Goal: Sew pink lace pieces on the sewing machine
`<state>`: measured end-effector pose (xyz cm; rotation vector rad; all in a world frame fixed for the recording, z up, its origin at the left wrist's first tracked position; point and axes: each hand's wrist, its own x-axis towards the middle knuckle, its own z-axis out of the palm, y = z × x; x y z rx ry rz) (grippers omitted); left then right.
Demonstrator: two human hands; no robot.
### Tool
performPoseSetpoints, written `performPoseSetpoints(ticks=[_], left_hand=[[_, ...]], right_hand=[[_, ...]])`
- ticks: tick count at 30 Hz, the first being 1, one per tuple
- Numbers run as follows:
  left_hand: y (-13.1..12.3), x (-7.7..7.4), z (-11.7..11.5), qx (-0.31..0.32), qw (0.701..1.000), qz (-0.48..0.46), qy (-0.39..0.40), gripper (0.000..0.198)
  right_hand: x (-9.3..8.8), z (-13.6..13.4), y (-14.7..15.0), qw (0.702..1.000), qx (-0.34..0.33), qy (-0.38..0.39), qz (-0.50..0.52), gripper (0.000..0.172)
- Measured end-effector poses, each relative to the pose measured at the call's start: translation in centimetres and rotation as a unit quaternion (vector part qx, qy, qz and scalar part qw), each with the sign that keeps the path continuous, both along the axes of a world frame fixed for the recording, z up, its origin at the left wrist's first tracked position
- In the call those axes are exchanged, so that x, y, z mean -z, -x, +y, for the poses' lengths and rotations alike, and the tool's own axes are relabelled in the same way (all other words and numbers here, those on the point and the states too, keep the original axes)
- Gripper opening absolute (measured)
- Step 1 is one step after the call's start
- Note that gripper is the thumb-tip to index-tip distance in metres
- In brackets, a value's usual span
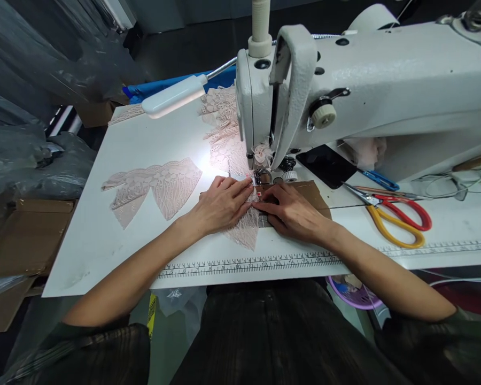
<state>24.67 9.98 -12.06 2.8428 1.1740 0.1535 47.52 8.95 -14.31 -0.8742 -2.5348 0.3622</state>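
- Basket (358,302), purple, below the table edge, by right forearm.
- Printed ruler strip (240,266) along near edge of the white table (84,230); both forearms cross that edge.
- Lace piece (243,231), pale pink, under the hands at the machine's needle area, one point hanging toward the ruler. Hands cover much of it.
- Left hand (225,204) laid flat, fingers extended, pressing on the lace; not gripping.
- Right hand (291,211) half curled, fingertips at the lace's right edge; cannot tell whether they pinch it.
- Scissors (373,200), red and yellow handles, right of the right hand, blades toward the machine.
- Second lace piece (172,187) flat, left of the left hand, apart from it.
- Black phone-like slab (326,166) and blue snips (380,180) beyond the right hand, beside the machine.
- Sewing machine (385,80) looms over the work, its head blocking part of the lace heap (224,133) behind.
- Lamp (174,97) on bendy stalk, left of machine head.
- Blue cloth (156,90) past the table's far edge.
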Motion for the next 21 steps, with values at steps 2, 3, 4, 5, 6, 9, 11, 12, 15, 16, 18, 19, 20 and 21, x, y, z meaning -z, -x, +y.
performPoseSetpoints(ticks=[2,3,4,5,6,9,11,12,15,16,18,19,20,21], left_hand=[[-0.17,0.09,0.6,0.004,1.0,0.007,-0.009,0.042],[-0.22,0.16,0.79,0.004,1.0,0.011,-0.015,0.043],[-0.25,0.25,0.89,0.0,1.0,0.012,-0.02,0.043],[-0.27,0.36,0.91,-0.004,1.0,0.012,-0.025,0.043],[-0.28,0.48,0.85,-0.01,1.0,0.01,-0.028,0.043],[-0.31,0.75,0.56,-0.023,0.999,0.012,-0.03,0.043],[-0.34,0.78,0.5,-0.024,0.999,0.017,-0.029,0.043],[-0.35,0.75,0.54,-0.022,0.999,0.018,-0.029,0.043],[-0.29,0.61,0.75,-0.013,0.999,0.01,-0.029,0.044],[-0.25,0.59,0.82,-0.012,0.999,0.007,-0.029,0.044],[-0.18,0.62,0.89,-0.011,1.0,-0.002,-0.028,0.044],[-0.15,0.67,0.9,-0.012,1.0,-0.008,-0.026,0.045],[-0.12,0.73,0.9,-0.014,0.999,-0.015,-0.024,0.045],[-0.09,0.8,0.89,-0.016,0.999,-0.024,-0.021,0.045]], right_hand=[[0.01,0.24,-0.03,1.0,0.012,0.005,0.008,0.036],[0.02,0.32,-0.05,1.0,0.014,0.01,0.012,0.037],[0.05,0.38,-0.07,1.0,0.015,0.016,0.015,0.037],[0.08,0.42,-0.08,1.0,0.016,0.021,0.017,0.038],[0.13,0.44,-0.1,0.999,0.015,0.025,0.018,0.039],[0.3,0.46,-0.12,0.999,0.014,0.024,0.023,0.04],[0.42,0.49,-0.11,0.999,0.015,0.018,0.029,0.039],[0.46,0.51,-0.1,0.999,0.016,0.016,0.034,0.039],[0.58,0.56,-0.03,0.999,0.016,0.012,0.051,0.039],[0.62,0.57,-0.01,0.998,0.016,0.01,0.056,0.038],[0.69,0.57,0.04,0.998,0.016,0.007,0.063,0.037],[0.73,0.56,0.05,0.998,0.018,0.007,0.064,0.037],[0.76,0.56,0.06,0.998,0.02,0.008,0.063,0.037],[0.79,0.55,0.06,0.998,0.022,0.009,0.061,0.037]])
